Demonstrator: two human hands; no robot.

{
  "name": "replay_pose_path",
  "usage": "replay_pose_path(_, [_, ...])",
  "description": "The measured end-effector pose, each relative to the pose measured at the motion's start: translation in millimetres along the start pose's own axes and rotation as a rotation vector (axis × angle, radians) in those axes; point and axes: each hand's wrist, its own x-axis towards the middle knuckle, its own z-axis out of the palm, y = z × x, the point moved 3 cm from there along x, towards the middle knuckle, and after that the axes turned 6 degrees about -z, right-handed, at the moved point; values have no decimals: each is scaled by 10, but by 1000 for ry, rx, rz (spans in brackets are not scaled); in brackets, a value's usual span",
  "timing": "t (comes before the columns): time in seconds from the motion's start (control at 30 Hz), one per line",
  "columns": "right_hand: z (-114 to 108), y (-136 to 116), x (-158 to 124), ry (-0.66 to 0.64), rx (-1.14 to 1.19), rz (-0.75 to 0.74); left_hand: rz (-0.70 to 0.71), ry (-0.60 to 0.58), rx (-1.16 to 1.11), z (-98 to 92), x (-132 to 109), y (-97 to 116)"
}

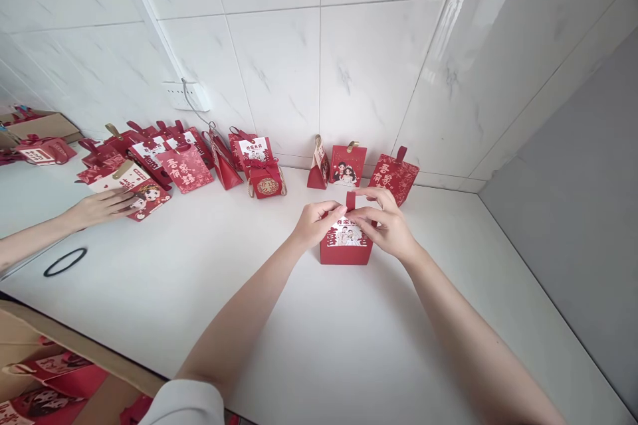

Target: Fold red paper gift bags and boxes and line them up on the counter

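Observation:
A red gift box [345,254] with a white panel showing a couple stands upright on the white table, in front of me. My left hand [318,222] grips its top left edge, thumb pointing inward. On the other side, my right hand [386,222] has its fingers closed on the top right edge. Between the two hands a red ribbon loop [351,200] sticks up from the box top. Just behind stand a red box with a cartoon couple [347,166] and a patterned red box with a ribbon loop [393,176].
Another person's hand [107,204] touches a red and white box [145,196] at the left. More red boxes line the tiled wall [269,73]. A black ring [65,262] lies on the table [199,279]. A carton [100,352] holding red boxes sits lower left.

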Motion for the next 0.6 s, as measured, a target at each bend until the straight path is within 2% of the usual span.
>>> replay_pose_path(0.3, [-75, -62, 58, -158, 8, -28, 50, 89, 158, 23, -18, 65])
replay_pose_path(0.4, [-123, -45, 59, -142, 166, 62, 36, 79, 155, 9, -19, 70])
replay_pose_path(0.5, [-164, 14, 47, -71, 323, 226, 7, 40, 96, 2, -18, 53])
replay_pose_path(0.6, [-150, 68, 33, -74, 354, 338, 1, 69, 104, -11, -11, 21])
